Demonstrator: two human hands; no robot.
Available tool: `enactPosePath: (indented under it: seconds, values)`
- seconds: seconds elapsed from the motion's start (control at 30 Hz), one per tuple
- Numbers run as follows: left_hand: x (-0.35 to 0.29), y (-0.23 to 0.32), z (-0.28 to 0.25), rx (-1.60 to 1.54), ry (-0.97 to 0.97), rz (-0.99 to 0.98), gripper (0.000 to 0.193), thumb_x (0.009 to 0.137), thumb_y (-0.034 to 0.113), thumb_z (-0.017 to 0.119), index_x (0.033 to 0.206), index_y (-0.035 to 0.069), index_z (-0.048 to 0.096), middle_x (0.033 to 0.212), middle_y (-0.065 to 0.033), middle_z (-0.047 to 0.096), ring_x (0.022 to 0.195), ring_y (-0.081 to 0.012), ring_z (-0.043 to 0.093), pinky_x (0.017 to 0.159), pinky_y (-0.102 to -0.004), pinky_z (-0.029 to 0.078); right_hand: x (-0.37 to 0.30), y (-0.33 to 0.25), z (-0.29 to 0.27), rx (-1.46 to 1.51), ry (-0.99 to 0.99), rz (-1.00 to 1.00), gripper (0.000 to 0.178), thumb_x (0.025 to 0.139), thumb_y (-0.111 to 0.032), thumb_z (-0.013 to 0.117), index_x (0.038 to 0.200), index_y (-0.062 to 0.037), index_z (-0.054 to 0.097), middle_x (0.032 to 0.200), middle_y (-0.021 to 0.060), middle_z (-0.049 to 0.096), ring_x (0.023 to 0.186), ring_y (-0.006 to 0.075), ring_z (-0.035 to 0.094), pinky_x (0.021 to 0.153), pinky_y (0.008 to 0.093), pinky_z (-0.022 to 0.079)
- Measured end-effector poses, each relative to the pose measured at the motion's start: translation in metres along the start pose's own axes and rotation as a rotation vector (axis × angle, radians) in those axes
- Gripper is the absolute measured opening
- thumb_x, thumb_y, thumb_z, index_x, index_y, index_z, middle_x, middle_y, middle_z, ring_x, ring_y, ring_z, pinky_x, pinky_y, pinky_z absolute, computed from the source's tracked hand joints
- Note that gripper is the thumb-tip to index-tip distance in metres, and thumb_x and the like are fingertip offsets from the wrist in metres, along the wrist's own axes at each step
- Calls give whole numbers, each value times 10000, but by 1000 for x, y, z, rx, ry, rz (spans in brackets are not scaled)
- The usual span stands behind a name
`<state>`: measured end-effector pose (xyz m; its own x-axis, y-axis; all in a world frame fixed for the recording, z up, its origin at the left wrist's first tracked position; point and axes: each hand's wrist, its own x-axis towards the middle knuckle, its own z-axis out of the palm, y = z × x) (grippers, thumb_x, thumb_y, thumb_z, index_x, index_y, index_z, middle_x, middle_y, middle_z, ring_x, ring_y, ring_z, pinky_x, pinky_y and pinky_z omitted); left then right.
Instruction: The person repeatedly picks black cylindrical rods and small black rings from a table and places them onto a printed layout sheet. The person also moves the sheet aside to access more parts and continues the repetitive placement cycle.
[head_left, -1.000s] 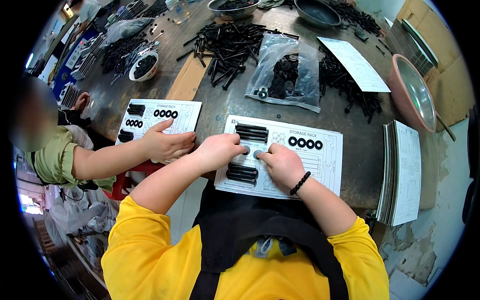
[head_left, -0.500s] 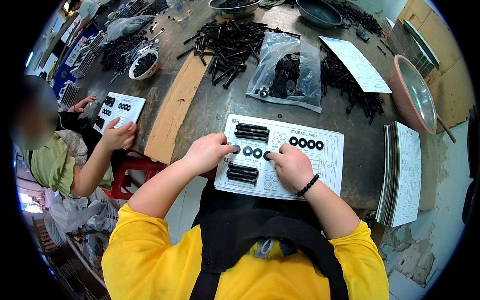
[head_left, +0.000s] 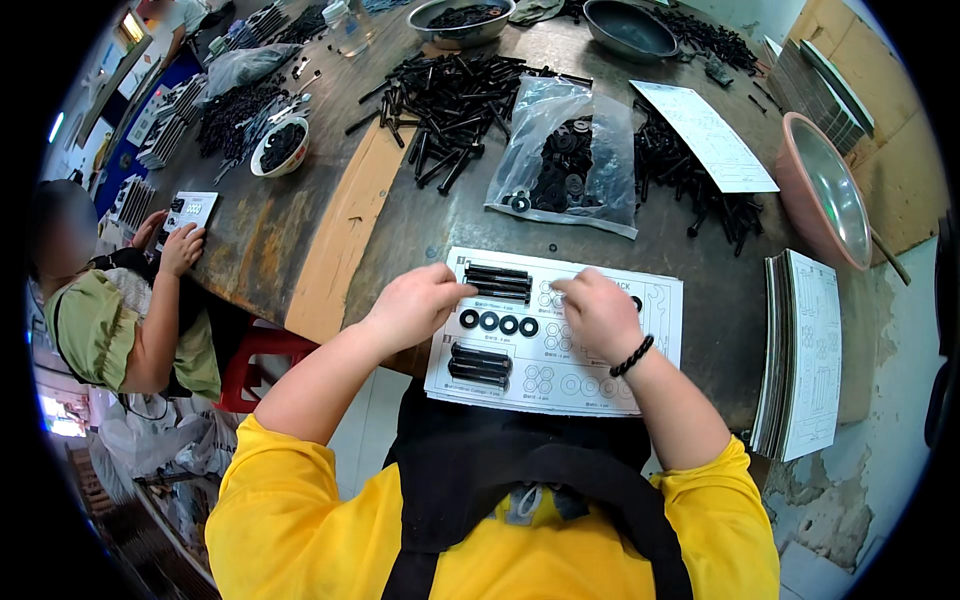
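A white printed card (head_left: 662, 340) lies on the table's near edge. Two groups of black bolts rest on it, an upper group (head_left: 498, 283) and a lower group (head_left: 480, 366), with a row of black washers (head_left: 534, 327) between them. My left hand (head_left: 425, 302) is closed, its fingertips at the left ends of the upper bolts. Farther right, my right hand (head_left: 603, 316) hovers over the card with curled fingers, its fingertips over printed outlines. Nothing shows between the fingers of either hand. One black washer (head_left: 636, 303) peeks out beside the right hand, which hides others.
Beyond the card lie a clear bag of washers (head_left: 568, 180) and a heap of black bolts (head_left: 450, 105). A stack of cards (head_left: 805, 350) and a pink basin (head_left: 825, 190) stand right. At left, a co-worker's hands (head_left: 180, 245) touch another card (head_left: 192, 210).
My left hand has left the middle washers and risen to the upper bolts. My right hand has moved up and right, off that row. The co-worker's card has shifted away to the left.
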<state>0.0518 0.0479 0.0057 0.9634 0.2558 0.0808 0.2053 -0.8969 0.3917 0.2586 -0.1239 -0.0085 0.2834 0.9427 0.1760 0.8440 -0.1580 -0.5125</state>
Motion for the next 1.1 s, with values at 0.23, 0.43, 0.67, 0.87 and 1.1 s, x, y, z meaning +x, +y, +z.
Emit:
enactPosePath:
  seconds: [0.23,0.43,0.67,0.87,1.1]
  values:
    - [93,-9,10,-64,174,-5,284,746,84,603,1029,85,582,932,-94,567,892,-282,558,765,-361,459,77,60,-4,-124,174,109,208,764,-187,621,954,-104,626,928,106,557,880,280,558,762,372,465]
    - [174,-8,34,113,160,-61,255,750,167,612,999,109,618,912,-78,579,908,-262,563,773,-364,459,123,66,0,-240,120,345,214,789,-256,598,957,-125,614,941,116,554,889,287,575,737,393,477]
    - [193,-9,48,227,157,-21,119,713,168,643,804,100,610,832,-85,557,831,-291,569,718,-402,456,136,68,1,-299,-1,279,285,722,-312,674,915,-112,611,960,123,558,891,295,585,734,376,483]
    - [194,-20,39,-204,196,-235,191,725,110,647,902,51,606,868,-126,627,843,-295,594,735,-366,467,136,94,6,200,188,306,254,726,-213,660,933,-67,638,936,146,628,885,315,584,766,380,458]
    - [196,-30,30,-525,185,-298,273,731,7,613,1003,18,609,865,-107,647,807,-203,615,719,-301,476,139,101,3,748,185,435,234,821,-90,584,1046,-40,626,780,33,635,623,83,571,570,213,445]
